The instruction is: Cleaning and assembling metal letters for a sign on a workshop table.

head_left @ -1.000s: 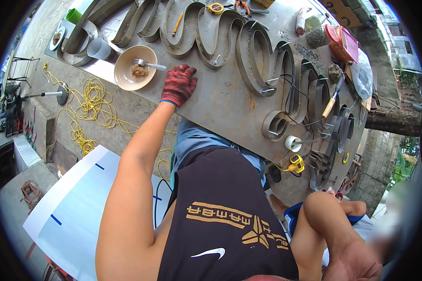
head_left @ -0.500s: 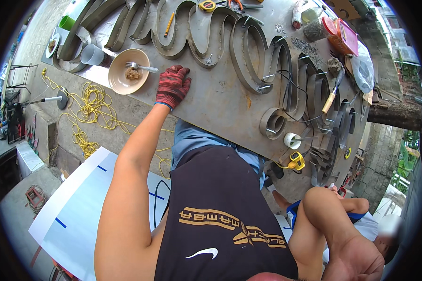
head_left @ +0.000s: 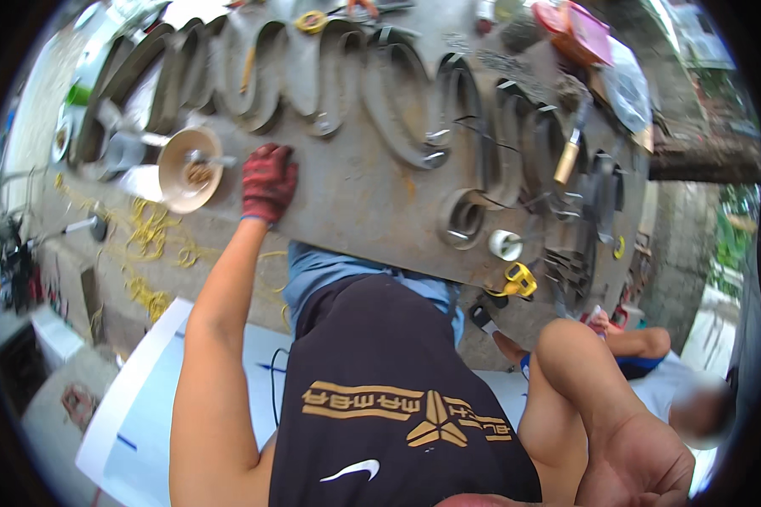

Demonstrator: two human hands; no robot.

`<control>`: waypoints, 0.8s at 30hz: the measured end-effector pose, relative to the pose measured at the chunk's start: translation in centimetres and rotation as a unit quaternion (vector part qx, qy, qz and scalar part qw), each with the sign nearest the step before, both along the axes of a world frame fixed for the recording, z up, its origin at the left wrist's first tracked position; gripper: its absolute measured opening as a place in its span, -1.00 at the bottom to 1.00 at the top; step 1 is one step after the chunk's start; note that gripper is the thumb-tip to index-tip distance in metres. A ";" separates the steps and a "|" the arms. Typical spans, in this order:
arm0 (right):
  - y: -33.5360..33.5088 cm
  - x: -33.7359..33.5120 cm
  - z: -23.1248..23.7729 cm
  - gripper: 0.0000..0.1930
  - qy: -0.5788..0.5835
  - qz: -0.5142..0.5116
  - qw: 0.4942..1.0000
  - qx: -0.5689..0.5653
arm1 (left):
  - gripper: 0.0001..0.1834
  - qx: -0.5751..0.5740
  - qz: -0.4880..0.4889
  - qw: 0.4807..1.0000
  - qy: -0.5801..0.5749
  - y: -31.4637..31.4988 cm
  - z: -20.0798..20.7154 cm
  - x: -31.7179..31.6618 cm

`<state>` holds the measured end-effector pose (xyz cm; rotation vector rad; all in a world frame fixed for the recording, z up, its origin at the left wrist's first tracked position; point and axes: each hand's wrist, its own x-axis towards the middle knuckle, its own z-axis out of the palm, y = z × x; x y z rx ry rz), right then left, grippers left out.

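Left hand (head_left: 268,182) in red glove pressed flat, unclenched, on grey steel tabletop (head_left: 355,194) beside shallow bowl (head_left: 188,169); right hand (head_left: 643,460) bare, loosely curled, empty, near lap; bowl probably light, rigid, best gripped by rim.

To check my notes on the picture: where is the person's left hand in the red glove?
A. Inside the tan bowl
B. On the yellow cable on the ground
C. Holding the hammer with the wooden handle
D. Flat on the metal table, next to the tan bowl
D: the left hand lies flat on the metal table, just right of the tan bowl, holding nothing.
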<state>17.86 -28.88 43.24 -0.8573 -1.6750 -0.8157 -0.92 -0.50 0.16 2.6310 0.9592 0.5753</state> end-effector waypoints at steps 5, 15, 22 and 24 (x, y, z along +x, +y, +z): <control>-1.4 2.5 0.1 -0.86 0.117 0.128 0.985 0.020 | -0.65 0.015 -0.002 1.000 0.003 -0.5 0.2 0.5; -4.4 13.3 -11.8 -0.55 0.498 -0.146 0.855 -0.010 | -0.65 -0.008 -0.006 1.000 0.023 -0.4 0.3 1.1; -6.2 18.3 -21.6 -0.76 0.580 -0.307 0.735 -0.171 | -0.65 0.013 -0.005 1.000 0.024 0.1 0.0 0.5; -6.8 20.2 -23.8 -0.76 0.549 -0.358 0.725 -0.214 | -0.64 0.018 -0.008 1.000 0.018 0.0 0.0 0.5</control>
